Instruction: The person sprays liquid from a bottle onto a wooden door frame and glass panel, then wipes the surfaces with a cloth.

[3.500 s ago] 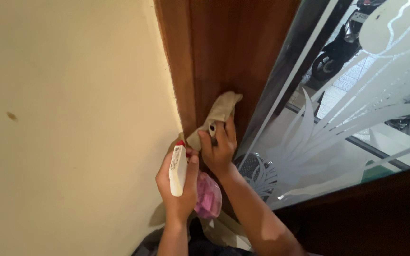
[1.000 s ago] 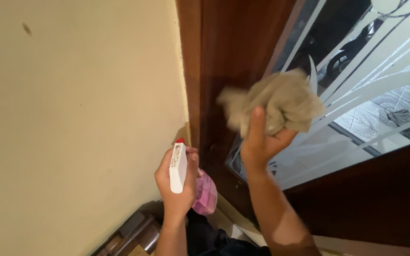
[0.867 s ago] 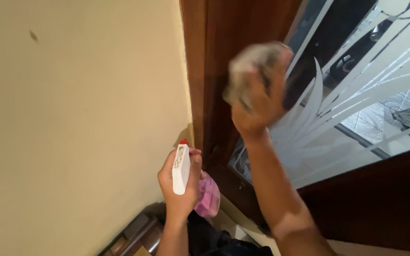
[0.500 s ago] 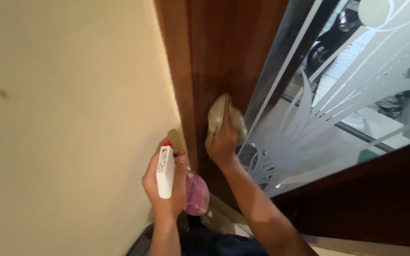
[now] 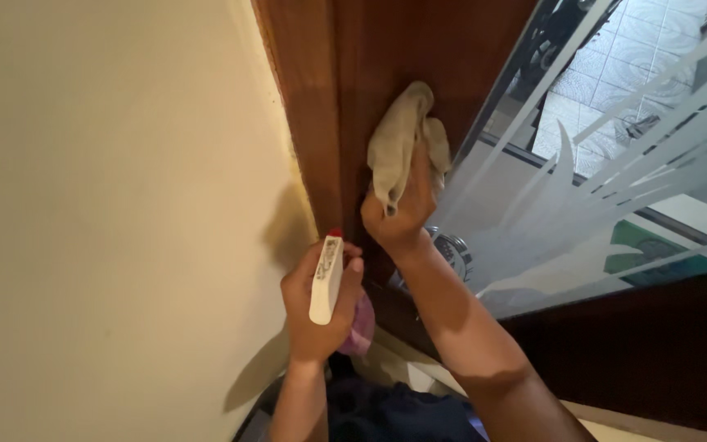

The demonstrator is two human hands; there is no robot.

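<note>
Beige cloth point(image 5: 400, 143), soft, light and bunchable anywhere, sits upper centre of the frame, pressed on the brown wooden door frame point(image 5: 386, 49) by the right hand point(image 5: 398, 217), fingers closed on it. Left hand point(image 5: 317, 307) grips a white-headed spray bottle point(image 5: 326, 280), lower centre.

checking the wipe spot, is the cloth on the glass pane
No, the right hand presses the beige cloth against the brown wooden door frame.

Cloth point(image 5: 399, 143) pushed higher up door frame point(image 5: 386, 57).
</note>
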